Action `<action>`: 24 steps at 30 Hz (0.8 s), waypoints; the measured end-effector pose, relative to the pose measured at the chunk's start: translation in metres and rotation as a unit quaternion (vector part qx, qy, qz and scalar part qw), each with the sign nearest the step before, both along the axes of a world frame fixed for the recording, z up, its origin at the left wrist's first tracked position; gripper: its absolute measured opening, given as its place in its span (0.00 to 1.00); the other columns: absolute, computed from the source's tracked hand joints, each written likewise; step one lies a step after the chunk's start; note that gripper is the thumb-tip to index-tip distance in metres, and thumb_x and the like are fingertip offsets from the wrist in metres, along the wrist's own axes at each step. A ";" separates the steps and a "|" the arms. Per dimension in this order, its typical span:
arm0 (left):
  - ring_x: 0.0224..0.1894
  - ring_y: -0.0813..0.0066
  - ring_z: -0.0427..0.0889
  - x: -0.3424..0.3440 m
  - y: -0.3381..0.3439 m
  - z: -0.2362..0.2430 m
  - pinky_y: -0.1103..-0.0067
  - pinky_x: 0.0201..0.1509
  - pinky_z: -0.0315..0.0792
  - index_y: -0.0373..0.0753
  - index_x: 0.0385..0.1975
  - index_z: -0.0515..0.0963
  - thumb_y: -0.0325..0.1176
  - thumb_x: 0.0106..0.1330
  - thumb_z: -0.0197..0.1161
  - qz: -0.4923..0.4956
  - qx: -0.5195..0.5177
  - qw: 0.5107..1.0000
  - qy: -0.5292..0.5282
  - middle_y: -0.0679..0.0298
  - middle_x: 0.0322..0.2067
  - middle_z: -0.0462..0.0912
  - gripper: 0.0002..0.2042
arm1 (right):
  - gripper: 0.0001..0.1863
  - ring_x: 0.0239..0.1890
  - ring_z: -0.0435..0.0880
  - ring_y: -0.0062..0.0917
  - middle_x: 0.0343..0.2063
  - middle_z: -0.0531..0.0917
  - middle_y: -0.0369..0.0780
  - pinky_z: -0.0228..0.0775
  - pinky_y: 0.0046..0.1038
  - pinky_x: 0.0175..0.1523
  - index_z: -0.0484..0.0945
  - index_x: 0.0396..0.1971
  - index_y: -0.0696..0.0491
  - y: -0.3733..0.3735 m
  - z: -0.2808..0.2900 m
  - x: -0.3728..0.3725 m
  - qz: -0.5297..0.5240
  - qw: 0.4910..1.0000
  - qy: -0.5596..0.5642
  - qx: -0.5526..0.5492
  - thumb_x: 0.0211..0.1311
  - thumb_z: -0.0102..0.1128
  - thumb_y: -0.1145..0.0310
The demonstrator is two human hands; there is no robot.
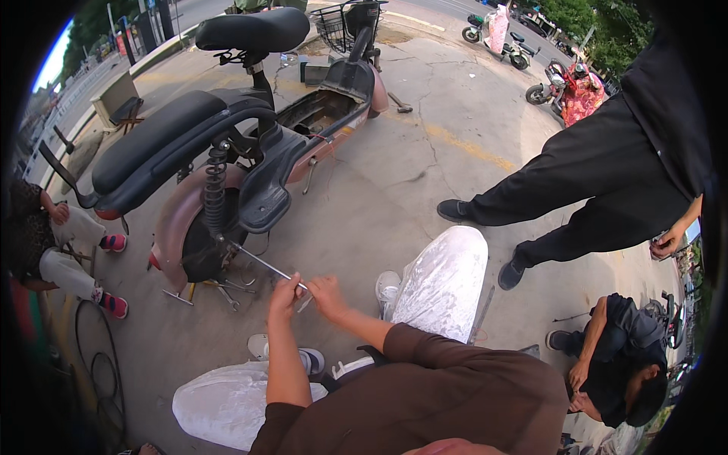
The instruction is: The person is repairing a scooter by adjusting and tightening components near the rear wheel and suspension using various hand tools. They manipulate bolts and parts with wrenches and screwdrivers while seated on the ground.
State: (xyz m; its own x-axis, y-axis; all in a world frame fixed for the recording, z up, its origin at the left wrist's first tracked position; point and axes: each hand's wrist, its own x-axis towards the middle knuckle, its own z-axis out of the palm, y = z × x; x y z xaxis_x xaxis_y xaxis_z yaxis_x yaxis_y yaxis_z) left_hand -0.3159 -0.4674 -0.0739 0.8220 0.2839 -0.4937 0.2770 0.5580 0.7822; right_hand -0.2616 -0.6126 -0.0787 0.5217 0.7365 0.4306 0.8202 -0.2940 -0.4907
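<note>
A pink and black electric scooter (pixel 227 152) stands on the concrete in front of me, its floor panel off. A long thin metal rod (pixel 262 262) runs from beside the rear wheel (pixel 201 246) down to my hands. My left hand (pixel 285 291) grips the rod's near end. My right hand (pixel 326 292) holds the same end from the right, fingers pinched around it. I crouch, with my white-trousered knees (pixel 444 280) on either side.
A person in black (pixel 607 189) stands at the right, another crouches at the lower right (pixel 622 364), and a seated person is at the left (pixel 53 250). Black tyre tubes (pixel 98 364) lie at the lower left. Parked scooters (pixel 569 91) stand at the back right.
</note>
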 end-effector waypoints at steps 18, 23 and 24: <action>0.15 0.81 0.60 0.003 0.001 -0.009 0.81 0.24 0.61 0.35 0.24 0.71 0.39 0.67 0.54 0.028 -0.018 0.999 -0.006 0.72 0.11 0.62 0.14 | 0.16 0.37 0.78 0.31 0.37 0.77 0.43 0.73 0.36 0.43 0.69 0.38 0.51 -0.013 -0.027 0.009 0.005 0.421 0.897 0.135 0.61 0.55 0.54; 0.11 0.81 0.59 0.000 0.002 -0.004 0.81 0.15 0.56 0.38 0.22 0.71 0.40 0.67 0.54 0.018 -0.017 1.000 0.009 0.72 0.10 0.63 0.15 | 0.15 0.36 0.78 0.28 0.34 0.79 0.39 0.72 0.33 0.45 0.72 0.36 0.50 -0.003 0.005 -0.010 0.122 0.337 0.923 0.138 0.60 0.56 0.54; 0.10 0.81 0.59 -0.002 0.001 0.002 0.81 0.12 0.54 0.37 0.23 0.71 0.40 0.67 0.54 0.018 -0.026 0.999 0.021 0.72 0.10 0.62 0.14 | 0.13 0.35 0.78 0.26 0.32 0.79 0.37 0.72 0.32 0.44 0.73 0.34 0.49 -0.002 0.012 -0.012 0.142 0.336 0.920 0.141 0.61 0.56 0.55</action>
State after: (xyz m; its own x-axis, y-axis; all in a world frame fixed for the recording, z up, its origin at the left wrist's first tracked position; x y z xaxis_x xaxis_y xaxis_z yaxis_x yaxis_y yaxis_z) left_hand -0.3179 -0.4660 -0.0717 0.7899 0.2860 -0.5425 0.2876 0.6086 0.7395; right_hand -0.2735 -0.6144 -0.0666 0.0217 0.9344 -0.3556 -0.9740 -0.0604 -0.2181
